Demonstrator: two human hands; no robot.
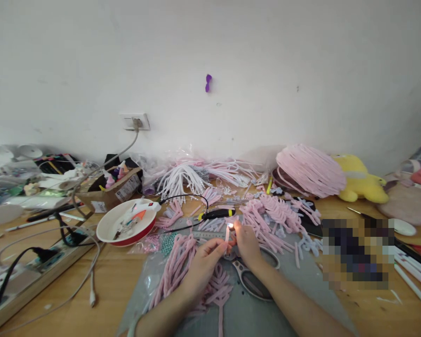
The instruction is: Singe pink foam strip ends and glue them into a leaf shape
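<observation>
Both forearms enter from the bottom edge, left and right, and converge just below the centre of the frame. Left hand [210, 257]: wrist angled up and to the right, back of the hand mostly toward the camera, thumb and index finger extended and pinched together on a pink fuzzy strip [227, 232]. Right hand [246, 241]: angled up and to the left, fingers curled, closed around a small orange object [233, 240]; thumb at the top, beside a bright glow [230, 225].

The strip is short, pale pink and roughly upright at centre, slightly below mid-frame; its upper end is just beside the glow. Similar material lies about: a looped pink bundle [177, 262] left of and below the hands, a leaf-shaped pink piece [220, 290] at lower centre with its stem running down, and a pink pile [272, 215] right of centre. All rest at least partly on a grey mat [294, 299].

Scissors [245, 278] lie below the right forearm, handles showing; blades not distinguishable. Most of the orange object is covered by fingers. Glow overexposed, so the strip's tip is unclear. The strip's lower end is hidden by the left fingertips. The leaf piece's stem is cut off by the bottom edge. Contents of a pixelated patch at right: cannot be made out.
</observation>
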